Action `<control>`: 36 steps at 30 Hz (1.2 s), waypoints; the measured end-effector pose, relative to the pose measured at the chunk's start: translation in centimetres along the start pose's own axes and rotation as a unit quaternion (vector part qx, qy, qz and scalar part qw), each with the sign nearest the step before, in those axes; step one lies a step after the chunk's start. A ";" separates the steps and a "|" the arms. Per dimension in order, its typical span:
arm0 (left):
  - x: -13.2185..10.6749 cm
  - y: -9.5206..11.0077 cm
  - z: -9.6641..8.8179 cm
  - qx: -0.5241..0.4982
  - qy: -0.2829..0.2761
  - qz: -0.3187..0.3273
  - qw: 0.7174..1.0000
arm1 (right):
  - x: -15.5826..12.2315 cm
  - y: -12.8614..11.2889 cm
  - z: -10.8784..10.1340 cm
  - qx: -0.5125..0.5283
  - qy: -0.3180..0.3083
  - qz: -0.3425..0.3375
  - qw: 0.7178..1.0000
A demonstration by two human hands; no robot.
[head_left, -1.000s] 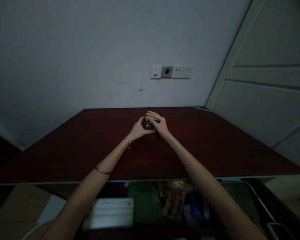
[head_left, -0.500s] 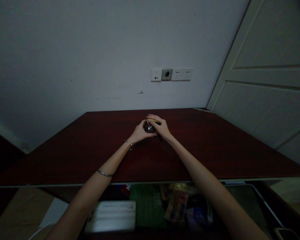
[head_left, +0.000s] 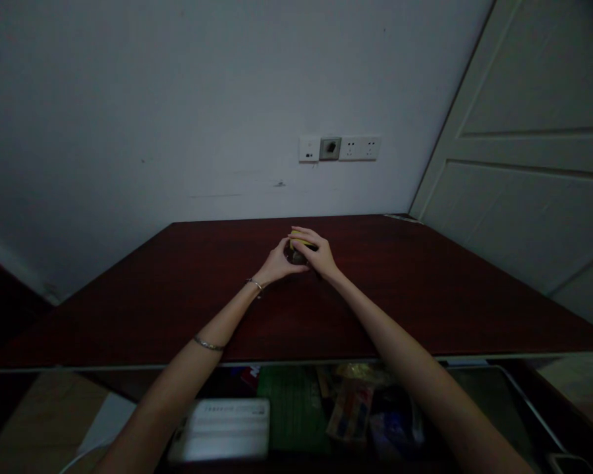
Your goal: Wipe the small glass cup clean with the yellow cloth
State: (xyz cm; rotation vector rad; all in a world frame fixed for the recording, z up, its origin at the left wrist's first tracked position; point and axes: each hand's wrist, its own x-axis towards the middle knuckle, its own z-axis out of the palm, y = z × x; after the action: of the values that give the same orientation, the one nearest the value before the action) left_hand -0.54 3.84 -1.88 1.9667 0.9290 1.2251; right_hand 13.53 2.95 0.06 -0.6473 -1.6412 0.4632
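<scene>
Here, a dark, shiny rounded object (head_left: 296,257) is sitting between the person's two hands, over the far middle of the table (head_left: 178,289); whether it is touching the tabletop, I cannot tell. The left hand (head_left: 277,263) is curving around its near and left sides, thumb and fingers spread to its width and gripping it. The right hand (head_left: 322,255) is bending over the top, its fingers closing on a yellow piece (head_left: 295,243) that is lying against the object. A thin bracelet (head_left: 255,284) is circling the left wrist. Below the table's near edge, a silver case (head_left: 222,431) is lying beside a green item (head_left: 296,408). Beyond the table, socket plates (head_left: 359,149) are lining the wall (head_left: 178,99), and a panelled door (head_left: 528,197) is standing to the right.
</scene>
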 end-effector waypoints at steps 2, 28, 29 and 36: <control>-0.1 0.4 0.1 0.003 -0.013 0.029 0.999 | 0.3 0.7 0.0 0.047 0.035 0.053 0.997; 0.5 -0.9 -0.1 0.016 0.054 -0.013 0.998 | -0.1 -1.4 0.0 -0.049 -0.048 -0.072 0.995; 0.5 -0.9 -0.2 0.007 0.053 -0.031 0.998 | -0.1 -1.6 0.0 -0.058 -0.058 -0.086 0.993; -0.1 1.6 0.0 -0.143 0.018 -0.106 0.984 | 0.5 -0.6 0.1 0.054 0.028 0.019 0.998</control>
State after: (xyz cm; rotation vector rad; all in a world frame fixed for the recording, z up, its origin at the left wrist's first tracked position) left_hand -0.16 2.86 -0.65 1.5832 0.8992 1.2009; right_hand 13.34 2.86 0.78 -0.6071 -1.5417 0.5517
